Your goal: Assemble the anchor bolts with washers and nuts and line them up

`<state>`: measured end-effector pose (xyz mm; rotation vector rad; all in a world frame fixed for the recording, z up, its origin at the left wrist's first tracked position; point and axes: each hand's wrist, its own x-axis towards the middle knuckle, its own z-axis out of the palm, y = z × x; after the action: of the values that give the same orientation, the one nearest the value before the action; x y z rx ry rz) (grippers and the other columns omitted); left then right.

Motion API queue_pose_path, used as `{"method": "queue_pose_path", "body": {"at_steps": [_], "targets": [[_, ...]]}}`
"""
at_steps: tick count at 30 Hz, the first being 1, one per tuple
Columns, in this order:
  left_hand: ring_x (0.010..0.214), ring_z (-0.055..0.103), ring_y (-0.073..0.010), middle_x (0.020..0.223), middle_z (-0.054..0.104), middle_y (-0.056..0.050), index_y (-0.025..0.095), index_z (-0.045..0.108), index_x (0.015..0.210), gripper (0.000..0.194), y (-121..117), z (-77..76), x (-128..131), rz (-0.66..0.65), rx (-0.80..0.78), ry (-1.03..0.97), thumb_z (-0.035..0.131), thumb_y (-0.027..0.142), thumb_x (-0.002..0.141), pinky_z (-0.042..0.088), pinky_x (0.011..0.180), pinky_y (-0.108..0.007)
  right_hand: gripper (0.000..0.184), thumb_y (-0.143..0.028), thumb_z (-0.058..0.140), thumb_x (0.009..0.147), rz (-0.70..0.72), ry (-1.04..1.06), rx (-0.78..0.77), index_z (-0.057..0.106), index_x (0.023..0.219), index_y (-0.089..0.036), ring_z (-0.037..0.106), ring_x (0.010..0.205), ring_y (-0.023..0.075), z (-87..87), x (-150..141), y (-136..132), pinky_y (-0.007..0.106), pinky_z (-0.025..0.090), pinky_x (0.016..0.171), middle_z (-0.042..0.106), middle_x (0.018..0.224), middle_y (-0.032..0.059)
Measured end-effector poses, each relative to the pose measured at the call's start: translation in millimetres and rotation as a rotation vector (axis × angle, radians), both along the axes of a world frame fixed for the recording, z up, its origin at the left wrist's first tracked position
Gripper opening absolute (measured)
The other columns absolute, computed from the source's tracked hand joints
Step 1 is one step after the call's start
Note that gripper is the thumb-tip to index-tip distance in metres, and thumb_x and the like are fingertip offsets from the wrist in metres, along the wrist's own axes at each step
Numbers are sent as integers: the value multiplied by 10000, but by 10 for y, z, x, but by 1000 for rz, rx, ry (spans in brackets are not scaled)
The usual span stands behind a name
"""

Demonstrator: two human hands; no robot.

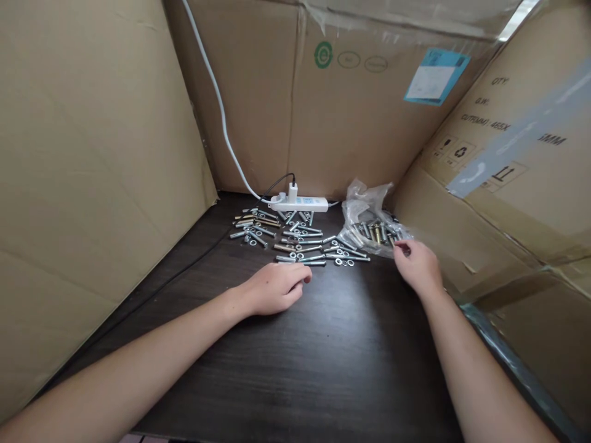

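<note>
My left hand (276, 288) rests on the dark tabletop just in front of the metal parts, fingers loosely curled, a gap between thumb and forefinger and nothing visible in it. At the near edge of a clear plastic bag (367, 198), my right hand (418, 266) has thumb and forefinger pinched together; what lies between them is too small to make out. Several silver and brass-coloured expansion bolts (377, 234) show inside the bag. More expansion bolts (310, 247), with loose sleeves and washers (338, 262), are spread in rough groups left of it.
Behind the bolts stands a white power strip (314, 204) with a white plug (292, 194). A white cord (221, 111) and a black cable (184, 267) run leftward from there. Cardboard walls (249, 92) enclose the dark table (323, 369) on three sides.
</note>
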<state>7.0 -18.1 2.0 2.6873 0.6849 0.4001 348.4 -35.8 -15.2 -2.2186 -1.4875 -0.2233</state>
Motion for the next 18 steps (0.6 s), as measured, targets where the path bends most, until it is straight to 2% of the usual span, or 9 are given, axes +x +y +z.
{"method": "queue_pose_path", "body": {"at_steps": [1, 3, 5, 10, 14, 18], "targets": [[797, 566, -151, 923, 605, -3, 195, 507, 935, 148, 0, 1, 0, 0, 2, -1, 406, 126, 852, 415, 707, -263, 256, -313, 480, 810, -91, 32, -25, 669, 930, -187, 606, 836, 247, -35, 76, 10, 320, 433, 695, 677, 910, 86], [798, 567, -151, 926, 608, -4, 195, 509, 933, 149, -3, 7, -1, 1, 5, -1, 406, 127, 850, 415, 706, -262, 239, -369, 513, 790, -184, 90, -92, 669, 873, -208, 607, 762, 242, -90, 163, 22, 304, 411, 626, 675, 818, 64], [800, 568, -154, 928, 610, -9, 194, 514, 934, 153, -6, 14, -3, 6, 5, -1, 404, 130, 850, 416, 707, -262, 246, -403, 532, 775, -213, 110, -109, 665, 852, -210, 606, 736, 238, -120, 184, 31, 295, 395, 599, 672, 793, 59], [799, 570, -156, 928, 614, -14, 195, 529, 944, 168, -10, 16, -8, 13, -1, 1, 405, 136, 847, 420, 711, -263, 348, -440, 511, 789, -273, 122, -65, 631, 997, -187, 619, 759, 250, -140, 176, 70, 304, 404, 600, 678, 829, 82], [791, 572, -154, 913, 613, -10, 192, 529, 937, 168, -5, 0, -6, 4, 5, -10, 407, 128, 842, 421, 704, -261, 340, -480, 515, 785, -329, 149, -77, 665, 906, -200, 628, 757, 282, -163, 226, 136, 345, 429, 619, 686, 814, 112], [791, 572, -154, 911, 611, -5, 193, 517, 924, 150, 4, -5, -2, -1, 8, -3, 416, 122, 840, 419, 694, -258, 326, -441, 543, 769, -360, 158, -66, 678, 920, -186, 628, 790, 300, -206, 283, 190, 368, 433, 657, 683, 816, 144]]}}
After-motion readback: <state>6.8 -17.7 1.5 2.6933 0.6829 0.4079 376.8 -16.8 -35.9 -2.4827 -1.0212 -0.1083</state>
